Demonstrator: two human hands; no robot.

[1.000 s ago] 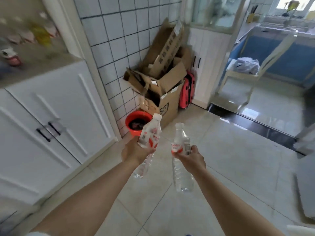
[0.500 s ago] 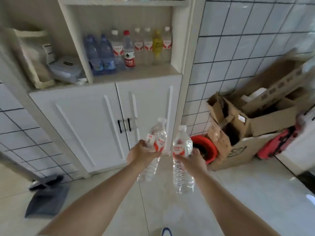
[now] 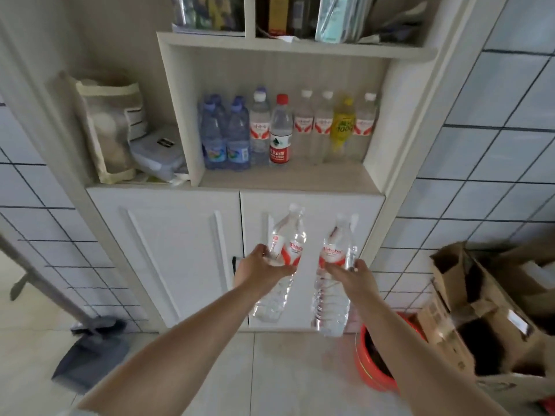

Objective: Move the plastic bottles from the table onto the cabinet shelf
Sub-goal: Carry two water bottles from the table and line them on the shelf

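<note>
My left hand (image 3: 260, 273) grips a clear plastic bottle (image 3: 284, 247) with a red and white label, tilted with its cap up and to the right. My right hand (image 3: 352, 279) grips a second clear bottle (image 3: 334, 274) of the same kind, nearly upright. Both are held in front of the white cabinet doors (image 3: 306, 232), below the open shelf (image 3: 288, 178). Several bottles stand in a row at the back of that shelf, among them blue ones (image 3: 225, 136), a red-capped one (image 3: 280, 130) and a yellow one (image 3: 342, 127).
A cloth bag (image 3: 111, 130) and a plastic box (image 3: 159, 151) fill the left compartment. On the floor lie a dustpan (image 3: 90, 352) at left, a red bucket (image 3: 372, 361) and open cardboard boxes (image 3: 486, 313) at right. The upper shelf (image 3: 300, 43) holds books and packets.
The view has swung left and up from the boxes and floor to face the cabinet. Both hands keep their bottles and are now closer to the doors, under the shelf.
</note>
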